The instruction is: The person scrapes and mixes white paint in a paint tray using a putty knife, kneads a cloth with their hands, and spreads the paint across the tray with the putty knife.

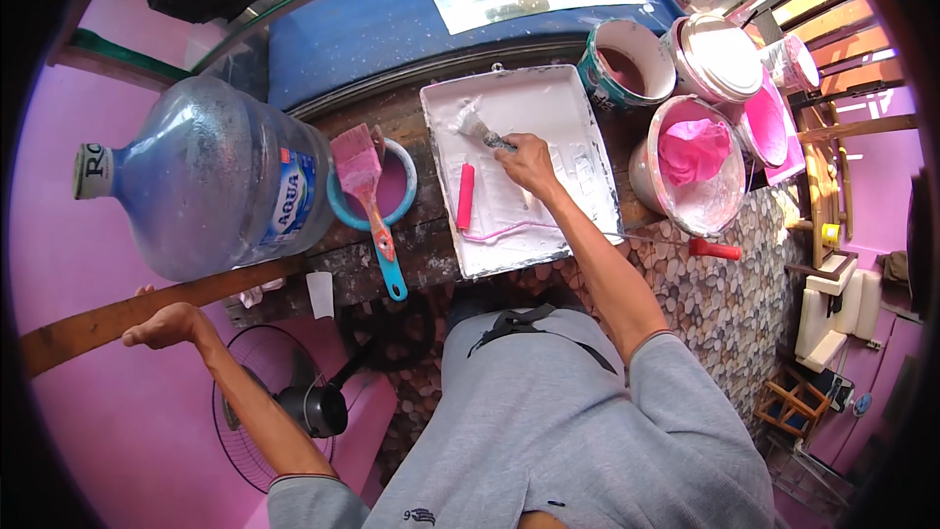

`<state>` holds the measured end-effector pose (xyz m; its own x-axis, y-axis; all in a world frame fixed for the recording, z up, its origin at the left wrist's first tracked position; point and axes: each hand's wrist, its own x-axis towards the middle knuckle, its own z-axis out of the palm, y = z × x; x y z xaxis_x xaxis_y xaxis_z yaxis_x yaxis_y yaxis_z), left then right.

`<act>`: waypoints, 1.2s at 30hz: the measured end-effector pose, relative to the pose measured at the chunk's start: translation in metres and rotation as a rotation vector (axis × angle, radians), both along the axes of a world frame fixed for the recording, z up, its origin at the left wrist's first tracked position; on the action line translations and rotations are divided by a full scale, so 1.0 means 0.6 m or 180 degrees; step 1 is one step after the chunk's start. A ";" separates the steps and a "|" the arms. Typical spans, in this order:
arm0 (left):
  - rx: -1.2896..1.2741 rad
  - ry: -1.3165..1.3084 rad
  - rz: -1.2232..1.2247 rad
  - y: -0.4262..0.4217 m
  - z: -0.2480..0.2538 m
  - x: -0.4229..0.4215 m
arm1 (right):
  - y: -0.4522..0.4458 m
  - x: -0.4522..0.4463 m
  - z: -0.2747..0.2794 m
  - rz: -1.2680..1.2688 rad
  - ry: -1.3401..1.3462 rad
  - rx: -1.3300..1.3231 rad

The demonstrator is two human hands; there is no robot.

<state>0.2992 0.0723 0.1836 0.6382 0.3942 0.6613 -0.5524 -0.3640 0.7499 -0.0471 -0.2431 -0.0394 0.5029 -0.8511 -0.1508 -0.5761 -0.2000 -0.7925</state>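
Observation:
My right hand [530,165] is closed round the handle of a paintbrush [475,121]. The brush's bristles rest on the pale paint in a paint tray [599,171]. Below the brush a small pink paint roller [465,198] lies in the tray, and its thin wire frame leads toward a red handle [715,250] past the tray's right edge. Out to the left, my left hand [168,323] is open beside a wooden plank [108,316], palm turned up and holding nothing. Whether it touches the plank I cannot tell.
A large water bottle [230,176] lies on its side at left. A pink-stained wide brush [358,171] rests across a blue dipper [336,198]. Right of the tray stand a pail with pink cloth [693,149] and several paint buckets [627,64]. A fan [311,409] stands below left.

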 end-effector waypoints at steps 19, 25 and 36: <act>-0.0104 0.0044 -0.0021 -0.011 0.006 -0.008 | 0.007 -0.098 0.016 -0.0366 0.0248 -0.0136; -0.0210 0.0094 -0.0031 -0.005 0.003 0.000 | 0.014 -0.110 0.008 -0.0443 0.0105 -0.0181; 0.0124 0.0065 0.0022 0.002 0.000 0.000 | 0.013 -0.121 0.011 -0.0640 0.0005 0.0165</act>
